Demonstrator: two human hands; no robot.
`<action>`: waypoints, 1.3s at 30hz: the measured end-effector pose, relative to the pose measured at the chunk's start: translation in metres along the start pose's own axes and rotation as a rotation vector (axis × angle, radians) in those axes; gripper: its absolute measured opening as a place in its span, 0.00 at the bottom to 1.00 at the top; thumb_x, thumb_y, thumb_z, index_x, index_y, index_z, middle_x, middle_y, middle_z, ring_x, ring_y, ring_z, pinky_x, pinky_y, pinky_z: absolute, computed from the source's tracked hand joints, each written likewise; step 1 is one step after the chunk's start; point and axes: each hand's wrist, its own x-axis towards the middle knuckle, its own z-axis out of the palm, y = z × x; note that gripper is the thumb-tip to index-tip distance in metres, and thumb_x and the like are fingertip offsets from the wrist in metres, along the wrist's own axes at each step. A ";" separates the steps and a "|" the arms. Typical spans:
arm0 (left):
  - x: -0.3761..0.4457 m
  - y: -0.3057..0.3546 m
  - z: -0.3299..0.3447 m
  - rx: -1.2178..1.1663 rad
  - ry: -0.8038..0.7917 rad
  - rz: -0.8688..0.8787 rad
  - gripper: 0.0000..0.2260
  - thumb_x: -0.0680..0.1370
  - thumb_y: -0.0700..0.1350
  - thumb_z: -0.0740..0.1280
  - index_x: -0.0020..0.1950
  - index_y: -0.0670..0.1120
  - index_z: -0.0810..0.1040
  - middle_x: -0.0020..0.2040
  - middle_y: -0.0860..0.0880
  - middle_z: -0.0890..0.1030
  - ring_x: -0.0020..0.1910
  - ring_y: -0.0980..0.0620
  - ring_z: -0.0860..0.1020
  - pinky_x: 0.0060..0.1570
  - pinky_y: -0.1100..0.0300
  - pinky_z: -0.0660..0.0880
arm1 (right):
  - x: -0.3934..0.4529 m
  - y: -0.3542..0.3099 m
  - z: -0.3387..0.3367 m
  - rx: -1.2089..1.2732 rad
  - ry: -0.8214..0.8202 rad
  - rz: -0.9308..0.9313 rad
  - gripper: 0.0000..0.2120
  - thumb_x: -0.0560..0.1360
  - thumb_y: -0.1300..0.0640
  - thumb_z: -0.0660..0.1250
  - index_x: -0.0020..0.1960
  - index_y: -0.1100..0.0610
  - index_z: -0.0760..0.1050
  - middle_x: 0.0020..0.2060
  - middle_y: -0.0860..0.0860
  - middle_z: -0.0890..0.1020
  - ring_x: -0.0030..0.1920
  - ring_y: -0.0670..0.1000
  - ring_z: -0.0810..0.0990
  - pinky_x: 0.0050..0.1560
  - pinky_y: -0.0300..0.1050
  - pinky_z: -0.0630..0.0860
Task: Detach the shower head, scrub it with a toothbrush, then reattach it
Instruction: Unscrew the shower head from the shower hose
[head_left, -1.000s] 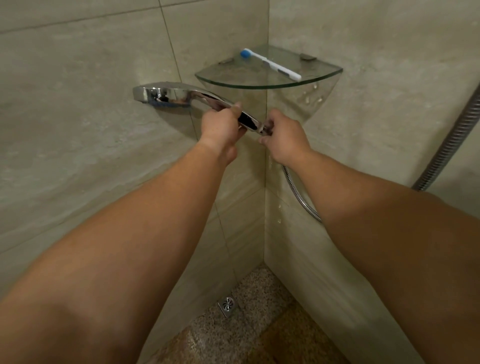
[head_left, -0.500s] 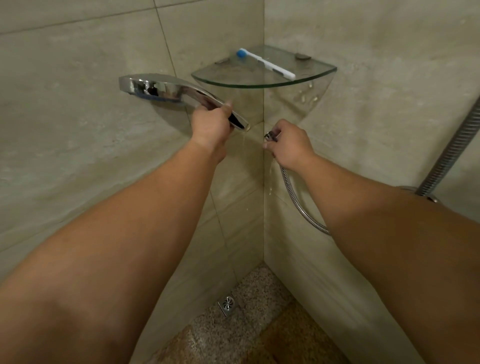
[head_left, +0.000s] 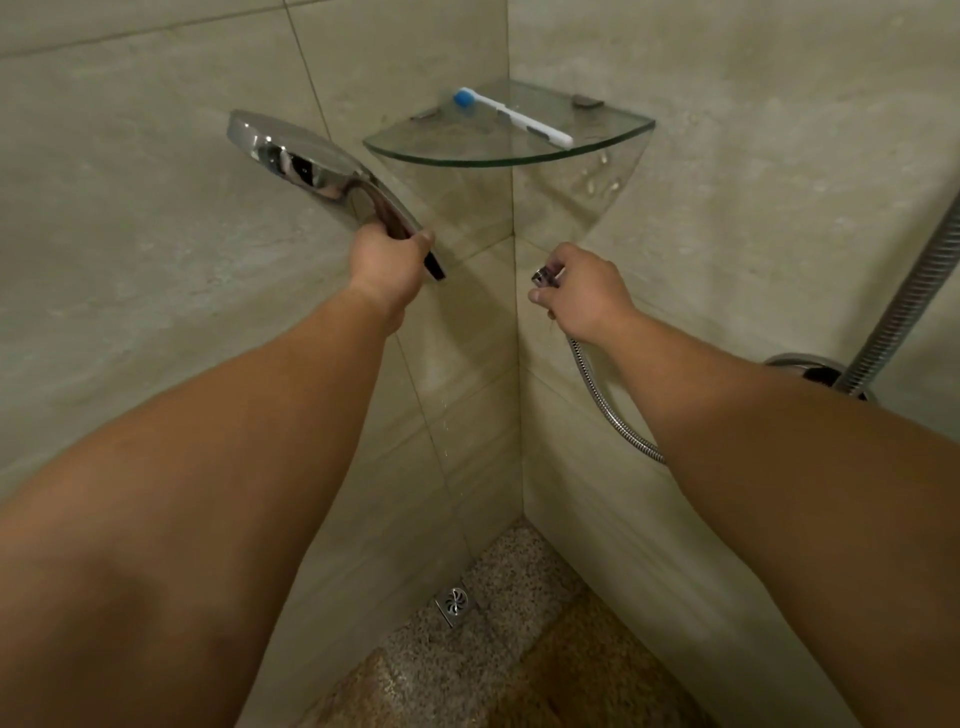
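The left hand (head_left: 387, 262) grips the handle of the flat chrome shower head (head_left: 306, 166), fingers curled round it. Well apart, the right hand (head_left: 582, 296) pinches what seems the metal end nut of the ribbed silver hose (head_left: 597, 389). Above both sets of fingers, a white blue-headed toothbrush (head_left: 511, 117) lies on the glass corner shelf (head_left: 493, 156).

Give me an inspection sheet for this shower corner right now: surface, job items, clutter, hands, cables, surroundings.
Surface: glass corner shelf, water drops below it.
Job's things: shower head detached from hose; toothbrush lying on shelf.
Clutter: nothing seen.
Hands: left hand grips shower head handle; right hand holds hose end fitting.
Cables: hose only, looping under right forearm.
Surroundings: tiled walls, floor drain.
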 end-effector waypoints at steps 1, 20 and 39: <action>0.000 0.000 0.000 0.028 -0.014 0.009 0.14 0.81 0.44 0.70 0.66 0.43 0.75 0.59 0.47 0.80 0.60 0.44 0.79 0.65 0.47 0.77 | 0.000 0.002 0.000 0.000 0.002 0.004 0.11 0.71 0.53 0.75 0.49 0.52 0.74 0.43 0.51 0.80 0.41 0.54 0.80 0.43 0.44 0.76; 0.003 -0.009 0.006 0.062 -0.158 0.047 0.08 0.81 0.42 0.69 0.59 0.48 0.75 0.61 0.47 0.81 0.62 0.43 0.78 0.68 0.44 0.75 | -0.039 0.067 0.033 -0.247 -0.213 0.365 0.11 0.69 0.50 0.71 0.48 0.55 0.80 0.49 0.56 0.83 0.50 0.59 0.81 0.52 0.48 0.78; 0.003 -0.030 0.002 0.019 -0.204 -0.005 0.13 0.79 0.44 0.72 0.62 0.46 0.76 0.61 0.48 0.82 0.62 0.44 0.80 0.66 0.43 0.77 | -0.074 0.101 0.032 -0.440 -0.228 0.441 0.06 0.75 0.63 0.60 0.40 0.60 0.72 0.51 0.60 0.80 0.51 0.62 0.79 0.46 0.46 0.74</action>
